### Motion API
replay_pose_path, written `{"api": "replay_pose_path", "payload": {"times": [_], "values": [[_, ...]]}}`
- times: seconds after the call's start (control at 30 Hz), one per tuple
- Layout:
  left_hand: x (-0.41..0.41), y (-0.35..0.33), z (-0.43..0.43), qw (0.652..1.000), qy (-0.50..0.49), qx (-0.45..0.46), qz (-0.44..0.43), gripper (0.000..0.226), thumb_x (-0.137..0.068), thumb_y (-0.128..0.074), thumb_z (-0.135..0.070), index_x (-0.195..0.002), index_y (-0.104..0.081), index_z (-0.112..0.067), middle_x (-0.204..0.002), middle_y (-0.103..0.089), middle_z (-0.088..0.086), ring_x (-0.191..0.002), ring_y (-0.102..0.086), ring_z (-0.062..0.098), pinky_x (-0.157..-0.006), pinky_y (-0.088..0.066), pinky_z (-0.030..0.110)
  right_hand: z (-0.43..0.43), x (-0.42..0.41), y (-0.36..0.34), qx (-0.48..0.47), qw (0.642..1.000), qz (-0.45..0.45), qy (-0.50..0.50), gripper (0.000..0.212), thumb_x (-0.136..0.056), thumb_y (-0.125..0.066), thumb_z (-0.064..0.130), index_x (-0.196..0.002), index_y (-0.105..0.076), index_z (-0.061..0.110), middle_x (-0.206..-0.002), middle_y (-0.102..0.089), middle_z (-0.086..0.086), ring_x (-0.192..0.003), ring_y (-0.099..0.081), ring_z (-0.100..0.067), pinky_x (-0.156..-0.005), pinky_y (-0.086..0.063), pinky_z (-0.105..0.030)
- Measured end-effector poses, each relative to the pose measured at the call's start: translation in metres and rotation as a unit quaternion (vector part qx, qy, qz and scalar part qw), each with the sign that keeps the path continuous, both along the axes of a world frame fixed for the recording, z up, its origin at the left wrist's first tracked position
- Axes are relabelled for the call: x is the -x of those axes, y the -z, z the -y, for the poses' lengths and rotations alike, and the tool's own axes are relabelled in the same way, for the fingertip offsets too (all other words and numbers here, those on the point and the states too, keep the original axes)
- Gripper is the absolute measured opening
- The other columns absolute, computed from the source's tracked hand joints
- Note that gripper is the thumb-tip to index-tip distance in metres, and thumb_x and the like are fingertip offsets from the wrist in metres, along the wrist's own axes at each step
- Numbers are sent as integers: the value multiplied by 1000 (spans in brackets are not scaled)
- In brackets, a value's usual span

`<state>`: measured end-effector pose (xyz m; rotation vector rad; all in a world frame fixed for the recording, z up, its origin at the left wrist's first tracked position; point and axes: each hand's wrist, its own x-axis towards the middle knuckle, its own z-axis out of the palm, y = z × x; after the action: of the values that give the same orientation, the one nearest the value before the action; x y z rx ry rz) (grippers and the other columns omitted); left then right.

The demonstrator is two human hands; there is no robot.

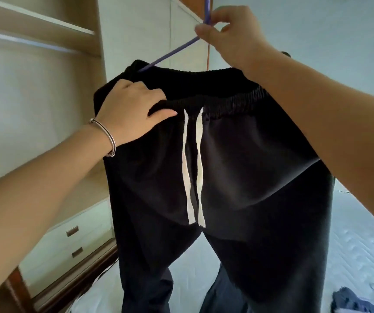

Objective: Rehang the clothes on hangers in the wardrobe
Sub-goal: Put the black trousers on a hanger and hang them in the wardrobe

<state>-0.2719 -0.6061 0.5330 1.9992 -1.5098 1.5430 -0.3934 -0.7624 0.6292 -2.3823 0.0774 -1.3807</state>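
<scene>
Black sweatpants [238, 177] with two white drawstrings [192, 168] hang in front of me, waistband up, legs dangling toward the bed. A purple hanger [174, 50] runs into the left side of the waistband; its far arm is hidden inside the fabric. My right hand [231, 35] pinches the hanger just below its hook, at the top centre. My left hand [131, 109], with a silver bracelet on the wrist, grips the front elastic waistband at its left side, thumb over the band.
The open wardrobe [46, 71] stands on the left with pale shelves and two drawers [73, 240] with metal handles lower down. A white quilted bed [362, 245] lies below and to the right. Some blue clothing [353, 299] lies at the bottom right corner.
</scene>
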Motion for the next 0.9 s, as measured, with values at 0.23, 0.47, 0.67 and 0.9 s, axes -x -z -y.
{"api": "replay_pose_path", "payload": {"times": [0.23,0.47,0.67,0.9], "values": [[-39,-36,-138,997,-72,6,-4,80,-79,-18,-74,-87,-61,-7,-47,-48,1,-77,-59,39,-93,-34,39,-92,-40,-24,30,998,10,-49,28,-85,-55,44,-61,-45,35,-68,-41,19,-62,-41,-3,-68,-42,-28],[-93,-63,-288,989,-148,4,8,97,-59,1,-90,-80,-55,-13,-66,-65,8,-73,-57,31,-89,-24,33,-204,-86,-27,74,992,-57,-82,33,-89,-54,45,-103,-63,17,-94,-52,8,-86,-46,-15,-83,-40,-31],[-137,-52,-385,973,-162,112,-119,43,-84,-47,-55,-95,-62,-17,-104,-54,2,-109,-49,24,-98,-25,37,-293,-146,-15,39,988,-88,-119,20,-89,-55,40,-90,-60,20,-80,-52,8,-80,-47,-14,-71,-36,-25],[-180,-38,-441,919,-123,140,-348,39,-97,-35,-35,-126,-48,-13,-119,-55,0,-114,-51,20,-91,-36,28,-386,-241,-6,-8,961,-145,-233,20,-87,-60,38,-79,-61,20,-64,-44,4,-55,-42,-9,-51,-37,-12]]}}
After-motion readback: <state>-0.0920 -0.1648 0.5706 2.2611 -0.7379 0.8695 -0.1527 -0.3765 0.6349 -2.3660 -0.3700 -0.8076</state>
